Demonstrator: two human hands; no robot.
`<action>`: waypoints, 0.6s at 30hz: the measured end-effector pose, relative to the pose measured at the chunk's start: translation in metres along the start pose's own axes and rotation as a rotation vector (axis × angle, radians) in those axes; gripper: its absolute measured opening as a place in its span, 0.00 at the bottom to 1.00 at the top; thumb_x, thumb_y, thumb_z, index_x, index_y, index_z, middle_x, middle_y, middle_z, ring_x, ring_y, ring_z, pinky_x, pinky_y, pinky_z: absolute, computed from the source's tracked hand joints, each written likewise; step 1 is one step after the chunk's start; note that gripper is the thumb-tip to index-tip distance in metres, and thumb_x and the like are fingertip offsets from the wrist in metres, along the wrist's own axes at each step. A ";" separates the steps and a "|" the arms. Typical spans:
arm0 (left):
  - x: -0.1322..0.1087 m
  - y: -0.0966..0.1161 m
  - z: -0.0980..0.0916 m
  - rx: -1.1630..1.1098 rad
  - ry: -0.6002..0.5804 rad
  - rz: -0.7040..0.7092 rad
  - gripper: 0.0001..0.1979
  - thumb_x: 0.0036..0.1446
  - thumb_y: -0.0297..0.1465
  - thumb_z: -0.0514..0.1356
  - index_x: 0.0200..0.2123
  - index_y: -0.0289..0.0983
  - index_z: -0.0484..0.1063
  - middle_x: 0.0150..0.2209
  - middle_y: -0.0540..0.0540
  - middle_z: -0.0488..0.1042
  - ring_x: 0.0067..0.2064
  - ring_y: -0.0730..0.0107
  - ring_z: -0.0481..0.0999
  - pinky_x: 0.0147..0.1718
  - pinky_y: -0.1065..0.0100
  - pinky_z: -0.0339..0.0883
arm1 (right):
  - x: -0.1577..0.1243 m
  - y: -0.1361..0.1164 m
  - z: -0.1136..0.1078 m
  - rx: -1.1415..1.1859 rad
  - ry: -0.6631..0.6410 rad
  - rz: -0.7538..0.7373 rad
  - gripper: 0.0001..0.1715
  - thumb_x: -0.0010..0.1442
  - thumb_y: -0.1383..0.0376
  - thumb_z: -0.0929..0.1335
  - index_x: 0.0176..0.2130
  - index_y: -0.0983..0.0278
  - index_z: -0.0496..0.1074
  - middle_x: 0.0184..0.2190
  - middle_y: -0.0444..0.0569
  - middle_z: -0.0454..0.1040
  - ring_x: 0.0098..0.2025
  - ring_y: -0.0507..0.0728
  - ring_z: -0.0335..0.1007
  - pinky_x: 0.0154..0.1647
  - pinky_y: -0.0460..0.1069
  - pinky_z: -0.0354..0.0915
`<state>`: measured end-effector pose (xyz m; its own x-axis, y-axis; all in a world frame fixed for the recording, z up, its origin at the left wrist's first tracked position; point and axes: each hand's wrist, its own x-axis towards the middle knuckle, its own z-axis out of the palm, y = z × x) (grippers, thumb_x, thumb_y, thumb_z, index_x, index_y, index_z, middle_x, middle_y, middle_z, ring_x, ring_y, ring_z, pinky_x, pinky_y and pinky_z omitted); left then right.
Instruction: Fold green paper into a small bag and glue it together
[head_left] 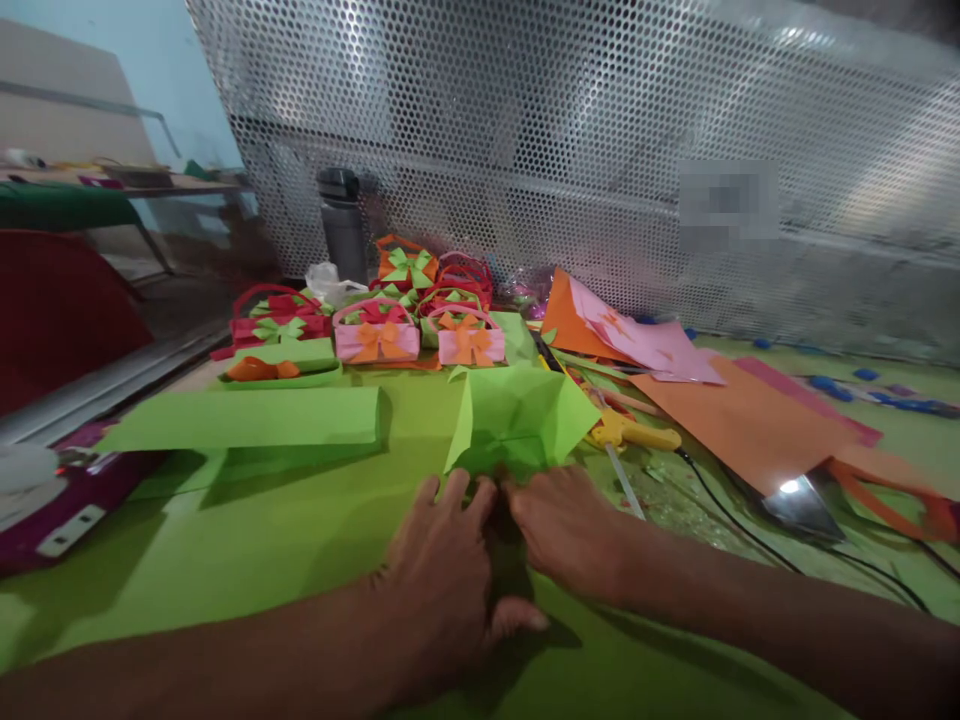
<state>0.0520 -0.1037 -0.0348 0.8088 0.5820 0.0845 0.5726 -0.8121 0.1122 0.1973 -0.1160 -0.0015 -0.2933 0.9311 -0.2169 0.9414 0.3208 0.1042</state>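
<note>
A partly folded green paper piece stands open like a small box on the green table cover. My left hand rests palm down at its near edge, fingers stretched onto the paper. My right hand meets it from the right, fingers curled and pressing on the same near edge; what lies under the fingertips is hidden.
A long folded green sheet lies left. Several small paper baskets with bows stand behind. Orange paper and pink paper, a yellow-handled tool, scissors and a black cable lie right. A perforated metal screen closes the back.
</note>
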 end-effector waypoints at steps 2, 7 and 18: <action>0.001 -0.001 0.001 0.013 0.020 0.007 0.43 0.49 0.61 0.41 0.51 0.33 0.68 0.49 0.35 0.67 0.47 0.43 0.62 0.46 0.44 0.55 | -0.004 0.000 -0.001 -0.001 -0.018 0.009 0.12 0.52 0.69 0.62 0.35 0.68 0.73 0.24 0.55 0.76 0.24 0.60 0.72 0.21 0.49 0.58; 0.000 0.000 -0.001 0.045 0.010 -0.002 0.41 0.50 0.60 0.41 0.49 0.33 0.70 0.46 0.35 0.68 0.46 0.44 0.63 0.46 0.45 0.55 | 0.002 0.006 -0.006 0.015 -0.049 0.015 0.10 0.53 0.67 0.63 0.29 0.67 0.74 0.24 0.55 0.76 0.25 0.60 0.72 0.21 0.48 0.58; 0.002 -0.001 -0.001 -0.022 0.043 0.014 0.39 0.50 0.59 0.43 0.46 0.33 0.72 0.46 0.34 0.68 0.45 0.44 0.63 0.44 0.44 0.54 | -0.002 0.007 0.000 0.041 -0.061 0.046 0.13 0.49 0.68 0.64 0.36 0.67 0.73 0.26 0.55 0.77 0.26 0.60 0.73 0.22 0.48 0.59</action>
<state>0.0530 -0.1019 -0.0334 0.8100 0.5722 0.1287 0.5577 -0.8194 0.1326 0.2047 -0.1160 0.0001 -0.2402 0.9318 -0.2720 0.9600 0.2696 0.0757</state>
